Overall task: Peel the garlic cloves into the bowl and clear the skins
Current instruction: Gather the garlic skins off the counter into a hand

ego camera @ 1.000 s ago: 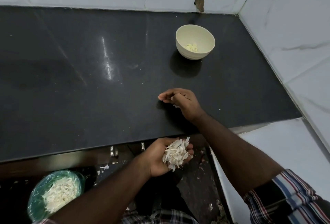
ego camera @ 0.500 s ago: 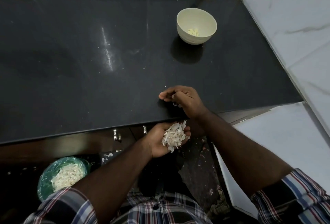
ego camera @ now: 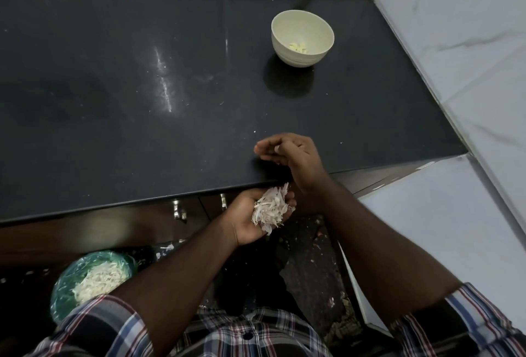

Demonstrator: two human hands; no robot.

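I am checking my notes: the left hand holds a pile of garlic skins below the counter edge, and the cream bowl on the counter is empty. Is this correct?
Not quite. In the head view the bowl holds a few peeled cloves. The left hand does hold skins below the counter edge.

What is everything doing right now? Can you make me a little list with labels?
left hand: cupped below the counter edge, holding a pile of garlic skins
right hand: over the counter near its front edge, fingers curled, a pale scrap between them
bowl: cream, on the counter near the back right, a few peeled cloves inside
bin: green liner, on the floor at lower left, with skins in it
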